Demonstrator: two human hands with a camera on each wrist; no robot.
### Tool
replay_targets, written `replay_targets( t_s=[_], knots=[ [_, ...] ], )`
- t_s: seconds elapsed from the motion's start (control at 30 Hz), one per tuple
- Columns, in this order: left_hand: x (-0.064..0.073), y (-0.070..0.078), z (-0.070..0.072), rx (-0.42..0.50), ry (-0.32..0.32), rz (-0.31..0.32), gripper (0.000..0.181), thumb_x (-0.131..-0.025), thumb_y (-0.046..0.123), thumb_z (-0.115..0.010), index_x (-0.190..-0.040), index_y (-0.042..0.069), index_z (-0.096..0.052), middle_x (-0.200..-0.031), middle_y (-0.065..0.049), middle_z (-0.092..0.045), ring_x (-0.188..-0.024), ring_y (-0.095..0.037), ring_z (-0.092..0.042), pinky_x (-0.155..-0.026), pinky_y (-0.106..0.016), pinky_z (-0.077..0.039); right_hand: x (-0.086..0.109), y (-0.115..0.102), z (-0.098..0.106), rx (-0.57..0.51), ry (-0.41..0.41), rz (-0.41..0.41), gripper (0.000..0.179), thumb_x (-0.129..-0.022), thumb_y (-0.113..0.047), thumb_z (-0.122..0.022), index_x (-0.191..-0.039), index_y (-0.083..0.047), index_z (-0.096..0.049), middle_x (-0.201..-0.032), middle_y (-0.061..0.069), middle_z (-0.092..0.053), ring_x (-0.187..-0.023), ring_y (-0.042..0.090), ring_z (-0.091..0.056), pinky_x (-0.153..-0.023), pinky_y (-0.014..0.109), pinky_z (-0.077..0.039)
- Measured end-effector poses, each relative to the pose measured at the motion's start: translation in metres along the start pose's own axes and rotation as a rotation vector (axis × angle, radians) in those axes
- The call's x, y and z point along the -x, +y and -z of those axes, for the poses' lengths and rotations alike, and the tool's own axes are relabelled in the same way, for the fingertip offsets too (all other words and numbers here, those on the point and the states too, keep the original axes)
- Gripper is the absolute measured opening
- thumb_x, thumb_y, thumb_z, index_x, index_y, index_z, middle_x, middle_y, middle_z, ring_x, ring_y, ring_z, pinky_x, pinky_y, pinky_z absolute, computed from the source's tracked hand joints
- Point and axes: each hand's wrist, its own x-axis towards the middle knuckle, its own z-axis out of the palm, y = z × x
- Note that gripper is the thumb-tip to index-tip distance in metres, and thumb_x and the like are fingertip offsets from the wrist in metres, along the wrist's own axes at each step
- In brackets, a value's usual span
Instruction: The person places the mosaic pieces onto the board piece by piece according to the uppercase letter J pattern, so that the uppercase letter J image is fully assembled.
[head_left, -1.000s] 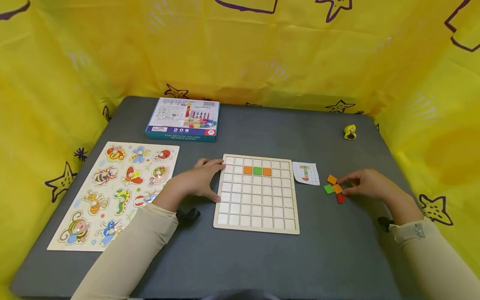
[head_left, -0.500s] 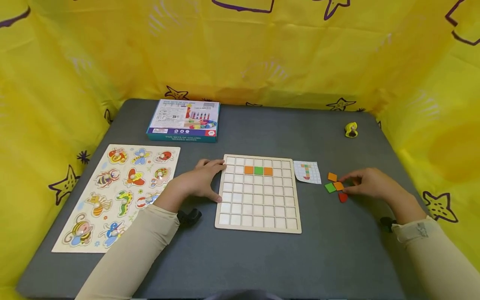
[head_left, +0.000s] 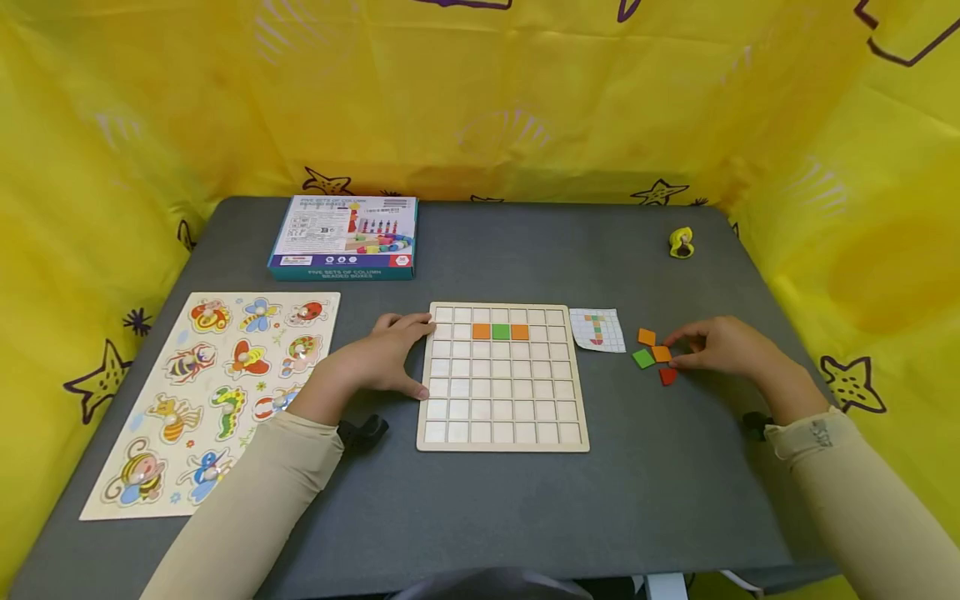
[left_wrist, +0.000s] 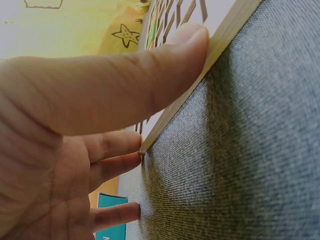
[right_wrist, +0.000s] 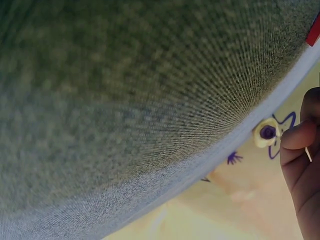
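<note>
My left hand [head_left: 381, 358] rests at the left edge of a wooden grid board [head_left: 502, 442]. In the left wrist view its thumb touches the board's rim [left_wrist: 227, 42], with the other fingers extended along the side. Two orange squares and a green square [head_left: 500, 332] lie in one row of the grid. My right hand [head_left: 723, 350] is over the table at the right, index finger and thumb beside an orange tile [head_left: 661, 354]. Around that tile lie another orange tile [head_left: 647, 337], a green tile [head_left: 643, 359] and a small red piece [head_left: 667, 377].
A gridded pattern card [head_left: 611, 333] lies beside the board. An insect puzzle board [head_left: 168, 312] covers the table's left side, partly behind my left sleeve. A boxed toy [head_left: 343, 237] stands at the back left, a small yellow object [head_left: 681, 242] at the back right.
The head view has shifted slightly, so everything sits further left. The red piece has come a little away from the orange tile beside my right fingertips. My left hand stays against the board.
</note>
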Motion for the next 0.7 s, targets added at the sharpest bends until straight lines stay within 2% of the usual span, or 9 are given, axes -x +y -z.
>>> replay_targets(
  t_s=[0.47, 0.57, 0.7],
  knots=[
    [-0.003, -0.004, -0.004, -0.01, 0.001, 0.005, 0.104, -0.07, 0.043, -0.088, -0.153, 0.01, -0.033, -0.161, -0.005, -0.018, -0.14, -0.037, -0.011, -0.106, -0.058, -0.03, 0.001, -0.012, 0.005, -0.012, 0.049, -0.038, 0.037, -0.08, -0.039, -0.081, -0.104, -0.012, -0.075, -0.063, -0.001, -0.048, -0.054, 0.015, -0.042, -0.049, 0.027, -0.031],
    [-0.003, -0.003, -0.003, -0.015, 0.005, 0.003, 0.105, -0.07, 0.043, -0.088, -0.153, 0.009, -0.034, -0.16, -0.006, -0.019, -0.14, -0.038, -0.012, -0.106, -0.058, -0.029, -0.004, -0.026, 0.004, -0.015, 0.081, -0.014, 0.035, -0.08, -0.039, -0.081, -0.103, -0.013, -0.076, -0.063, -0.002, -0.048, -0.053, 0.014, -0.04, -0.049, 0.027, -0.03],
    [-0.003, -0.004, -0.004, -0.019, 0.006, 0.017, 0.104, -0.07, 0.042, -0.088, -0.153, 0.01, -0.034, -0.16, -0.006, -0.019, -0.14, -0.037, -0.012, -0.106, -0.058, -0.029, -0.017, -0.055, -0.002, -0.004, 0.112, 0.084, 0.027, -0.081, -0.036, -0.081, -0.1, -0.017, -0.077, -0.062, -0.004, -0.048, -0.049, 0.012, -0.04, -0.049, 0.027, -0.033]
  ],
)
